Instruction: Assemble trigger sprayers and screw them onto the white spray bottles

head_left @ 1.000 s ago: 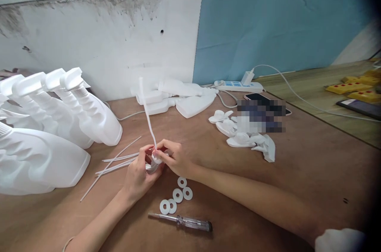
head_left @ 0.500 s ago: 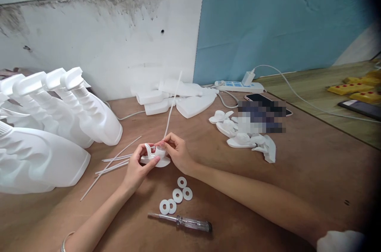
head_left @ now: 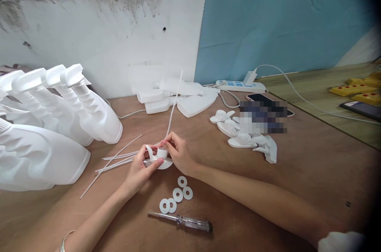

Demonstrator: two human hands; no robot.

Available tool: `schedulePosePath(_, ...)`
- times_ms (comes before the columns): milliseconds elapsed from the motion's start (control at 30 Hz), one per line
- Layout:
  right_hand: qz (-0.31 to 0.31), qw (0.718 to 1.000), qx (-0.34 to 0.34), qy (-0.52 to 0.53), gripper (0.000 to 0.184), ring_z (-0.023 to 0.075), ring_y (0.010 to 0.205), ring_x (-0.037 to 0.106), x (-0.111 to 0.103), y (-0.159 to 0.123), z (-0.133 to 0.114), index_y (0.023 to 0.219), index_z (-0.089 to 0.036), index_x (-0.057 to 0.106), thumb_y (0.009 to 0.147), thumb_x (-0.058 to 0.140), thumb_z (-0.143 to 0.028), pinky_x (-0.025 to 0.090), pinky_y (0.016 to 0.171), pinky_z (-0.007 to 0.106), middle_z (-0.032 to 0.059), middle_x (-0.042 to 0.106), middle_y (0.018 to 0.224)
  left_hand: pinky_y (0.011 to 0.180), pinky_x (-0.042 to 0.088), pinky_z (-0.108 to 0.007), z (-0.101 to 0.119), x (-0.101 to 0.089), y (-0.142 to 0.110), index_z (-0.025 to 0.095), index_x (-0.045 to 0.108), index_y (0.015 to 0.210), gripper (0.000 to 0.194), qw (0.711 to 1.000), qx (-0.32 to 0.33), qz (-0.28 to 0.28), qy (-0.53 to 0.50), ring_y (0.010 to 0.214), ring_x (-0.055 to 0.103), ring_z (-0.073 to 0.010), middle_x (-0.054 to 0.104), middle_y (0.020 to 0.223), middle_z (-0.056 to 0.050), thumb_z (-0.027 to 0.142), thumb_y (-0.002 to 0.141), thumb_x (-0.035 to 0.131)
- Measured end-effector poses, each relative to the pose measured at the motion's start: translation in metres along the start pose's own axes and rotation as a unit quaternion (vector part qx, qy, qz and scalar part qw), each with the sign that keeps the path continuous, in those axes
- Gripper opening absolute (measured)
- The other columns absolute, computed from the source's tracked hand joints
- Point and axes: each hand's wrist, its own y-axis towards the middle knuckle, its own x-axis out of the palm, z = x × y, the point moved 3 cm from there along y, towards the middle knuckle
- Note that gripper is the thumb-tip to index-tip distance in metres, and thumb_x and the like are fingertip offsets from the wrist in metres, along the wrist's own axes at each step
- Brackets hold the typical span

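My left hand [head_left: 142, 167] is closed round a white trigger spray head [head_left: 162, 153], its trigger to the left and its ribbed collar facing up. With thumb and fingers, my right hand [head_left: 179, 152] pinches a thin white tube [head_left: 173, 109] low down, right at the collar. The tube rises from there, leaning slightly right; its lower end is hidden by the fingers. Behind my left hand, several loose white tubes [head_left: 110, 162] lie crossed. Several white ring washers [head_left: 177, 195] lie in front of my hands, and a clear-handled screwdriver [head_left: 195, 223] is nearer to me.
White spray bottles [head_left: 101, 117] with heads stand at the left. More white bottles [head_left: 196, 103] lie by the wall. A pile of spray heads [head_left: 242, 140] sits at the right, near a phone [head_left: 258, 99] and a power strip [head_left: 229, 86] with cables. One patch is pixelated.
The spray head has turned in my left hand, so its trigger and collar now show. The tube has swung from leaning left to leaning right. My right hand still pinches it.
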Motion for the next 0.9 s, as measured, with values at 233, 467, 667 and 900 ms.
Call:
schedulePosePath(233,-0.001,1.000,-0.001,0.019,0.023,0.0129,0.065,0.061,0.0009,0.0010,0.0019,0.072,-0.020,0.045,0.082,0.050,-0.040,0.046,0.059,0.025,0.0019,0.066,0.072,0.069,0.045,-0.026,-0.0024,-0.0004,0.0001,0.016,0.046,0.094,0.033,0.999,0.013,0.015,0.036,0.077,0.056,-0.0152,0.059,0.090,-0.006,0.038,0.073,0.060)
schedulePosePath(467,-0.007,0.998,0.016,0.054,0.024,0.0128,0.065,0.060,0.0021,0.0030,0.0065,0.072,-0.020,0.044,0.080,0.052,-0.041,0.046,0.060,0.025,0.0014,0.066,0.071,0.069,0.044,-0.026,-0.0020,-0.0003,0.0004,0.016,0.045,0.093,0.034,0.999,0.019,0.021,0.045,0.076,0.056,-0.0149,0.059,0.087,-0.005,0.040,0.073,0.060)
schedulePosePath(667,-0.018,0.996,0.034,0.078,0.025,0.0130,0.066,0.061,0.0032,0.0032,0.0062,0.073,-0.020,0.043,0.080,0.052,-0.042,0.046,0.062,0.026,0.0009,0.066,0.072,0.070,0.043,-0.026,-0.0030,-0.0007,0.0009,0.016,0.046,0.093,0.032,0.997,0.029,0.023,0.066,0.077,0.055,-0.0146,0.058,0.088,-0.004,0.038,0.074,0.060)
schedulePosePath(900,-0.004,0.997,0.039,0.065,0.028,0.0110,0.059,0.057,0.0052,0.0038,0.0052,0.072,-0.019,0.044,0.079,0.051,-0.045,0.043,0.056,0.023,0.0007,0.065,0.070,0.069,0.042,-0.025,-0.0007,-0.0003,0.0009,0.016,0.046,0.094,0.031,0.996,0.033,0.029,0.081,0.074,0.054,-0.0141,0.058,0.088,-0.004,0.036,0.074,0.059)
